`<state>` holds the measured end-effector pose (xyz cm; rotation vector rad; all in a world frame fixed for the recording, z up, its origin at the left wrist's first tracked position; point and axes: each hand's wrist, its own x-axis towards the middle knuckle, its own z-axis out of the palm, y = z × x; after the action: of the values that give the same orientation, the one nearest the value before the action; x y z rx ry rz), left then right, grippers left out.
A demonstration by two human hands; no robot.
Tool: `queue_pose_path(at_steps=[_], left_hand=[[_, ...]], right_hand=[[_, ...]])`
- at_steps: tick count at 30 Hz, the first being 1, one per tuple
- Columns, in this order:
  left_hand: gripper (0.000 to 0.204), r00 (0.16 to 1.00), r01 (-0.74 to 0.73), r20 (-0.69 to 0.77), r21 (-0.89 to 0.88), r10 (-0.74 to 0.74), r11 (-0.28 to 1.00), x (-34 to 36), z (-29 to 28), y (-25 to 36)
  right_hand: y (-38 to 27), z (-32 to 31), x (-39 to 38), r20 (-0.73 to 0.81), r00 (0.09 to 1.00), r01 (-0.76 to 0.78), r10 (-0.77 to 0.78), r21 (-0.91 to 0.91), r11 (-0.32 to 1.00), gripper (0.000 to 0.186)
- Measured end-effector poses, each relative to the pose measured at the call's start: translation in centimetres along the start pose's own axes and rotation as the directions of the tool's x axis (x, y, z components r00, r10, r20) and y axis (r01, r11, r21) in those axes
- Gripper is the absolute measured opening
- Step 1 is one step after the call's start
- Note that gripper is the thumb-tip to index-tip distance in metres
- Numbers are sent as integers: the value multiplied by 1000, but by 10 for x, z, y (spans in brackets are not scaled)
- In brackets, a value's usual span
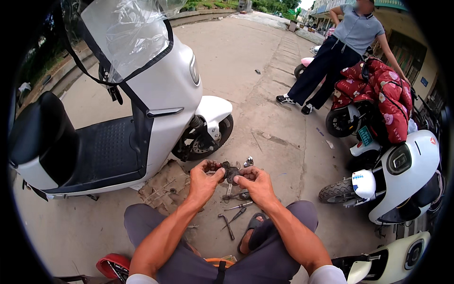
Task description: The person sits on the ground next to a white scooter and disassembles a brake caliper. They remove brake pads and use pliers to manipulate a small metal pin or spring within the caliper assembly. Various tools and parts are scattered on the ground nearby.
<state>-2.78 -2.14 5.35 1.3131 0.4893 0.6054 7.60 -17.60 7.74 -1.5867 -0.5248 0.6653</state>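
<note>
Between both hands, above the pavement, is a small dark, greasy metal part (231,171); its exact kind is unclear. My left hand (205,180) pinches its left side with thumb and fingers. On its right side, the thumb and fingers of my right hand (256,183) are closed. Smudges of black grease cover the fingertips. Just beyond the part, a shiny metal piece (248,162) lies on the ground. Below my hands lie a screwdriver (240,206), a dark-handled tool (238,215) and a bent-headed wrench (227,227).
A white electric scooter (175,80) stands at the left, its front wheel (208,142) near my hands. Torn cardboard (165,187) holds small tools. A red bowl (112,265) sits lower left. Several scooters (411,161) line the right; a person (352,33) stands beside one with a red quilted cover (385,94).
</note>
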Motion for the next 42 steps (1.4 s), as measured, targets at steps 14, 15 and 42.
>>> queue_pose_path(at_steps=[14, 15, 42], left_hand=[[21, 974, 181, -89, -256, -210, 950, -9, -34, 10], [21, 972, 187, -91, -257, -216, 948, -8, -33, 9], [29, 973, 223, 117, -252, -199, 942, -24, -45, 7]], right_hand=[[9, 35, 10, -29, 992, 122, -121, 49, 991, 34], [13, 36, 11, -46, 984, 176, -175, 21, 984, 36], [23, 44, 12, 154, 907, 408, -393, -90, 908, 56]])
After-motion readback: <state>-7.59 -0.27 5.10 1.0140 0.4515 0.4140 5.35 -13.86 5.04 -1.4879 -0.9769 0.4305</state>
